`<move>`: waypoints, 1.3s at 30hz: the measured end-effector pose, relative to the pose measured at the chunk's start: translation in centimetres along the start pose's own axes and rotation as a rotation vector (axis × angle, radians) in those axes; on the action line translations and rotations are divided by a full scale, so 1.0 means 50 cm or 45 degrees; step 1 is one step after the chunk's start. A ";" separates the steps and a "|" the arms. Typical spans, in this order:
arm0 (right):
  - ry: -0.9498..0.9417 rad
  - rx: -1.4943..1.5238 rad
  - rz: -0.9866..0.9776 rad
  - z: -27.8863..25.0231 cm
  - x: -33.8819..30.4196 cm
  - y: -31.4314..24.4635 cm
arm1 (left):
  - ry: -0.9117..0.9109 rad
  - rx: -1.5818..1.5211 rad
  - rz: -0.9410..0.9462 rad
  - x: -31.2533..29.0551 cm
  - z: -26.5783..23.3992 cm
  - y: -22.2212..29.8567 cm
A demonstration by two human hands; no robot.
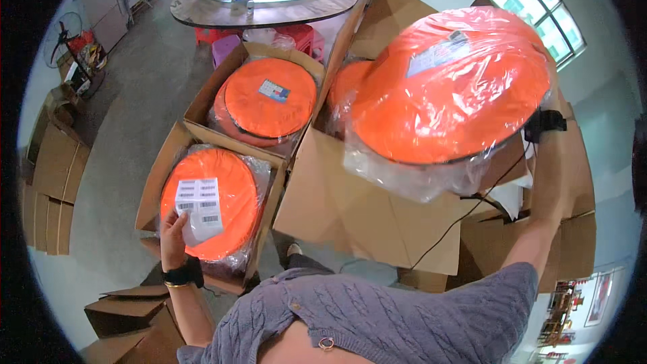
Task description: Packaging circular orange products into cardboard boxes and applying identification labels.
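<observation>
Our left hand pinches the label sheet over the nearer-left box. The raised disc lies left of our right hand, slanting up rightward; that mostly hidden grip we cannot tell.

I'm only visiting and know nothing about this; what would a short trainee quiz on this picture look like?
1. What do the left fingers hold?
2. True or false: the disc-shaped package below the left fingers is green.
3. The tilted orange package near the right forearm has an outline that is: A) square, B) rounded, C) triangular.

Key:
1. A white sheet of barcode labels.
2. False: the package below them, inside an open cardboard box, is orange.
3. B.
</observation>
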State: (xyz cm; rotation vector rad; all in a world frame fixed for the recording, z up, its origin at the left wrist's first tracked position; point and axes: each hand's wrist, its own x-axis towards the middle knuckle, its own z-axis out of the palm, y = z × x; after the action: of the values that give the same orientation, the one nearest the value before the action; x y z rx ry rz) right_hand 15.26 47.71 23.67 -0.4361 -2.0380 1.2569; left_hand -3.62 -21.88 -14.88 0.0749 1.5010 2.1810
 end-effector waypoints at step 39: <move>-2.068 -0.984 0.819 0.335 -0.232 0.861 | 0.085 0.311 -0.462 0.063 0.146 -0.116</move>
State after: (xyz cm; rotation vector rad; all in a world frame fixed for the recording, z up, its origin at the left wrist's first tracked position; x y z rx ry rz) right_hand 8.48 50.36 -23.39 -0.4607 -4.0777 1.1728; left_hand -2.02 -12.62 -17.87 -0.1781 1.6649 1.7262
